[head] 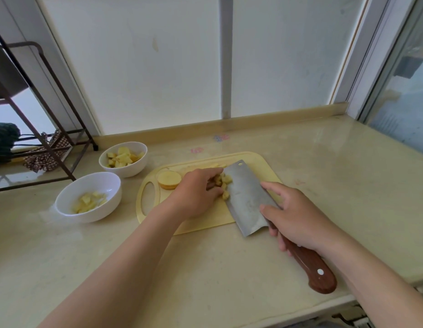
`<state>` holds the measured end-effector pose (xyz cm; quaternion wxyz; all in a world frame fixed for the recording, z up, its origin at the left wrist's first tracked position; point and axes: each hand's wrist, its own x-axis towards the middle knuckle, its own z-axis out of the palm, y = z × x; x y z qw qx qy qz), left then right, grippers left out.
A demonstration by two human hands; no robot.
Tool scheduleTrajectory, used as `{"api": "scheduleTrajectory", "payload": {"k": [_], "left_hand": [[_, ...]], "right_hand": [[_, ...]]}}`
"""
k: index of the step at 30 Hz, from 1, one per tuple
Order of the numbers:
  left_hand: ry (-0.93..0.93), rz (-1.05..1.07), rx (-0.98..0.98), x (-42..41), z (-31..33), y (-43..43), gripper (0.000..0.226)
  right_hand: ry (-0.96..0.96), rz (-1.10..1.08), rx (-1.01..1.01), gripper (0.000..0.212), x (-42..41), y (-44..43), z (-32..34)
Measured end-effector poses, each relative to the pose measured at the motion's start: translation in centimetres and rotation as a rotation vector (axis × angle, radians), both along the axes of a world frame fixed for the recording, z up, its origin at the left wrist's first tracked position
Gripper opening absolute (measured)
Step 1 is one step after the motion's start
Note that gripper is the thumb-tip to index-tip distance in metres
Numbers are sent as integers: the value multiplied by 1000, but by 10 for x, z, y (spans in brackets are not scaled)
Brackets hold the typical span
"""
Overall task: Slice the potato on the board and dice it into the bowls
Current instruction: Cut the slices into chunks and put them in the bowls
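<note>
A pale yellow cutting board (201,224) lies on the counter. On it sit a stack of round potato slices (169,179) and a small heap of potato dice (224,183). My left hand (198,190) has its fingers curled around the dice, pressing them against the flat of a cleaver (247,200). My right hand (293,215) grips the cleaver where the blade meets its brown wooden handle (312,268), index finger along the blade. Two white bowls stand to the left: the near bowl (88,197) holds a few dice, the far bowl (123,158) holds more.
A dark metal rack (43,119) stands at the back left with patterned cloth (46,153) and a green knitted thing (3,140) under it. Frosted window panes (158,67) rise behind the counter. The counter's front edge (312,311) runs at the lower right.
</note>
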<state>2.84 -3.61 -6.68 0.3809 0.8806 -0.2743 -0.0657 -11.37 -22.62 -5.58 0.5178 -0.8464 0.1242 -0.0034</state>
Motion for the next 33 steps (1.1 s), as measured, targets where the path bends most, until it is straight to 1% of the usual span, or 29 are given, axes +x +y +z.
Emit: {"api": "scheduleTrajectory", "payload": {"k": [4,8,14,16,18,20,22,29,33], "left_hand": [[-11,11,-20,1,5,-4,47],[-43,1,14,1,16,-6,45],[-42,3,43,2,23,-3,41],[-53,26,6,1,27,0,32],[-41,90,-86,0,30,4,27],[68,141,-247,1,33,10,29],[156,175,-348,-1,37,18,31],[164,236,-394,-13,42,50,31],[140,293,-367,-19,41,74,29]], "right_hand": [[5,-24,83,49,-2,-2,5],[23,-57,169,43,-2,-3,7],[35,-56,226,39,-2,1,11],[42,-55,245,37,-3,1,15],[46,-49,263,36,-4,3,19],[50,-41,271,36,-5,5,23],[52,-38,271,35,-7,7,27],[70,-28,269,37,-12,22,31],[78,-15,269,41,-13,31,33]]}}
